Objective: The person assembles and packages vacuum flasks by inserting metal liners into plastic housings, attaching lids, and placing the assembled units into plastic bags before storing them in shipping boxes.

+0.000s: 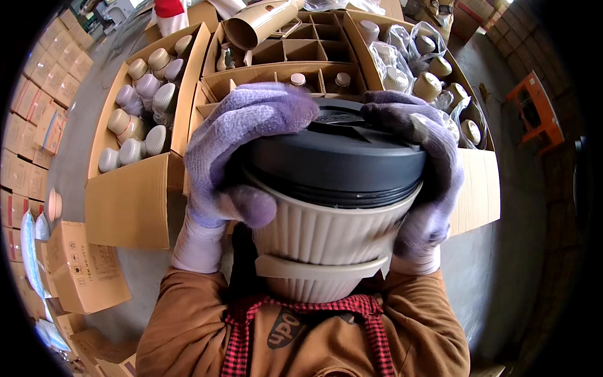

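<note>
A ribbed beige vessel (325, 231) with a smooth band around its lower part is held upright close to my chest. On its top sits a wide black lid (339, 155), its threaded rim showing above the vessel's edge. My left hand (245, 141), in a purple knit glove, grips the lid's left side, the thumb near the vessel's upper wall. From the other side my right hand (424, 155), gloved too, wraps the lid and upper wall, fingers over the lid's top. The vessel's far side is hidden.
Ahead stands a divided cardboard box (301, 66) with bottles; a beige ribbed cylinder (259, 23) lies across it. An open box of ribbed-capped bottles (165, 28) stands left, another box (490, 136) with partly bagged ones right. Stacked cartons (28, 160) line the far left; an orange frame (537, 113) stands right.
</note>
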The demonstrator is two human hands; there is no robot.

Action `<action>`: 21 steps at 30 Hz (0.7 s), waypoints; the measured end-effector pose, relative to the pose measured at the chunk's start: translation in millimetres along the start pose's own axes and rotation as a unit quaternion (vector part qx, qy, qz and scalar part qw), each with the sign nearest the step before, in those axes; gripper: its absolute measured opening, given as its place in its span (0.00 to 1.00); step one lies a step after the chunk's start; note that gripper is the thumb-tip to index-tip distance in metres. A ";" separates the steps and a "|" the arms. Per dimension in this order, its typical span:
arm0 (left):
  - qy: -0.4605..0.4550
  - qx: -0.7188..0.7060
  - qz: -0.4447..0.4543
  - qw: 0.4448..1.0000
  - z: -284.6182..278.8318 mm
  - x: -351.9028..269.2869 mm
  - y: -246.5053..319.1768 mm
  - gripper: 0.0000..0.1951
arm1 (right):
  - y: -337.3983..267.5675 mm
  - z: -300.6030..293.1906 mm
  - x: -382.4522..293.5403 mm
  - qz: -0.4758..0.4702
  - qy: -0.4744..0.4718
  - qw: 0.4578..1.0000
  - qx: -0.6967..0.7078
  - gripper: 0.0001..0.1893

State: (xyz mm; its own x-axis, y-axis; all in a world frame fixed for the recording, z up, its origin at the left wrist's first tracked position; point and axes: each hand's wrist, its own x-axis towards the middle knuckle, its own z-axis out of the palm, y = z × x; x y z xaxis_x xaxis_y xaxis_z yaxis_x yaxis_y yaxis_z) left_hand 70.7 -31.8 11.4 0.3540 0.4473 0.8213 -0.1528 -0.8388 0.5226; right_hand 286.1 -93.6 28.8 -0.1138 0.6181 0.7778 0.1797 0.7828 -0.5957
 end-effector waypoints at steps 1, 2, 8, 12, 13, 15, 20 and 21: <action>-0.004 0.012 -0.019 1.000 -1.0 -2.6 2.5 0.40 | 4.9 1.7 -3.4 -0.008 0.000 1.000 0.005 0.44; -0.010 0.023 -0.036 0.999 -2.4 -3.7 3.3 0.39 | 13.6 3.2 -9.3 -0.008 0.004 1.000 0.019 0.44; -0.008 0.033 -0.052 0.998 -5.1 -22.4 7.7 0.28 | 23.0 12.0 -27.2 0.100 -0.011 0.993 0.068 0.32; 0.091 -0.071 -0.101 0.988 9.3 -7.4 20.3 0.37 | 39.4 -3.0 -17.0 0.102 -0.024 0.987 0.121 0.29; 0.153 -0.123 -0.136 0.971 16.4 -5.8 21.5 0.42 | 40.7 -2.7 -15.1 0.097 -0.021 0.989 0.111 0.29; 0.075 -0.054 -0.169 0.981 5.6 -3.3 16.8 0.40 | 34.5 2.0 -13.8 0.137 -0.004 0.989 0.058 0.29; 0.002 0.006 -0.143 0.990 -4.1 -21.7 17.6 0.24 | 64.7 19.8 -37.2 0.057 0.015 0.996 0.068 0.31; 0.006 0.036 -0.133 0.990 -4.0 -20.6 25.4 0.22 | 70.2 21.6 -38.6 0.065 0.018 0.993 0.100 0.32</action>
State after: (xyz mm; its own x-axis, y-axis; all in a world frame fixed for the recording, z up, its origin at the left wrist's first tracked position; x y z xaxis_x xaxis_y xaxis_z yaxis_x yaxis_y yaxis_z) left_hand 55.8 -61.0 8.6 0.3613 0.6583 0.6604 0.0106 -0.7111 0.7030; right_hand 282.0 -61.0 -47.4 -0.0659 0.7147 0.6964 -0.0071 0.6975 -0.7165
